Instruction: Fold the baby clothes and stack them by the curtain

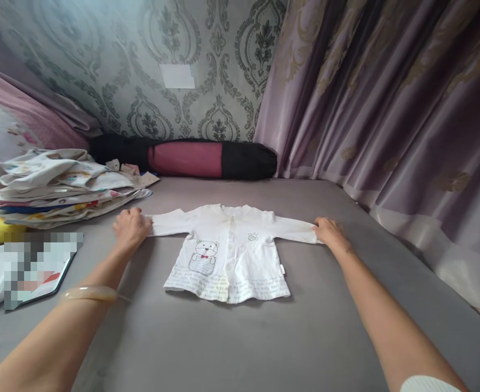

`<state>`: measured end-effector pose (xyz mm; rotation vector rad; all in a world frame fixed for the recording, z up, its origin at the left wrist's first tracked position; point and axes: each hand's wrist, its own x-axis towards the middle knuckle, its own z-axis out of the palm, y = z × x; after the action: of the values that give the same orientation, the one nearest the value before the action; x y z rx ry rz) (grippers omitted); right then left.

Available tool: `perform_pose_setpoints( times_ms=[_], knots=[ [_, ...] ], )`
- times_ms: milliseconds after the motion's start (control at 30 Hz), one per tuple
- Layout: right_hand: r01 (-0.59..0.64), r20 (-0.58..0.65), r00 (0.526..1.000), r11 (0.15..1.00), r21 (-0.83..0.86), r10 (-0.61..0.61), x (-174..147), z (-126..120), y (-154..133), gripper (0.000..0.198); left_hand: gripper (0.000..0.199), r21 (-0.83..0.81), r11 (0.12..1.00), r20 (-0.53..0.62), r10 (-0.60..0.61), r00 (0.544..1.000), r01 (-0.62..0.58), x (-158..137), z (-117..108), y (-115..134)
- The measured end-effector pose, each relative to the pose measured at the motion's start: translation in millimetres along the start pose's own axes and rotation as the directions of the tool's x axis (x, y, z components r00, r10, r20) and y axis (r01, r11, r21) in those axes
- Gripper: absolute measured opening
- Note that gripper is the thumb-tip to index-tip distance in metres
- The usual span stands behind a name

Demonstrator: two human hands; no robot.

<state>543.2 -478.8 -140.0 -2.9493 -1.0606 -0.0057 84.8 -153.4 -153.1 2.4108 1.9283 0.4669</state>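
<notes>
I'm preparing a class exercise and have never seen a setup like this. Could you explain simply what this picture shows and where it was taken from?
There is no machine here: a person works with two bare hands. The single picture comes from a camera worn on the head, looking forward and down, so the forearms reach in from the bottom corners.

A small white buttoned top with a bear print lies spread on a grey surface. The left hand and right hand are each at the end of a sleeve; whether they grip or merely touch is hard to tell.

Beyond the left hand is a pile of folded cloth. A black and dark red roll lies at the back, by the patterned wall.
</notes>
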Motion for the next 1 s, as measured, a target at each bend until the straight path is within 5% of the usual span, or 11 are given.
perform_pose_setpoints(
  times_ms=[100,233,367,567,1000],
  knots=[
    [0.134,-0.126,0.983,0.991,-0.001,-0.133,-0.8,-6.5,-40.0,0.03,0.041,0.01,0.995,-0.049,0.101,0.994,-0.101,4.8,1.3,31.2],
    [0.335,-0.066,0.942,0.931,0.144,-0.329,4.1,-5.4,-109.6,0.034,0.031,-0.139,0.932,0.1,0.349,0.932,-0.334,9.0,11.2,89.0],
    [0.388,-0.067,0.921,0.914,0.12,-0.383,12.9,9.2,-154.1,0.034,0.033,-0.217,0.874,0.153,0.471,0.869,-0.435,10.3,26.7,129.4],
    [0.35,-0.096,0.935,0.932,0.095,-0.342,23.5,23.3,-165.5,0.026,0.029,-0.15,0.897,0.21,0.44,0.873,-0.416,13.6,37.1,142.3],
    [0.457,-0.123,0.887,0.883,0.109,-0.444,31.5,23.6,-163.7,0.024,0.032,-0.102,0.9,0.146,0.435,0.888,-0.424,12.6,51.1,140.9]
  ],
)
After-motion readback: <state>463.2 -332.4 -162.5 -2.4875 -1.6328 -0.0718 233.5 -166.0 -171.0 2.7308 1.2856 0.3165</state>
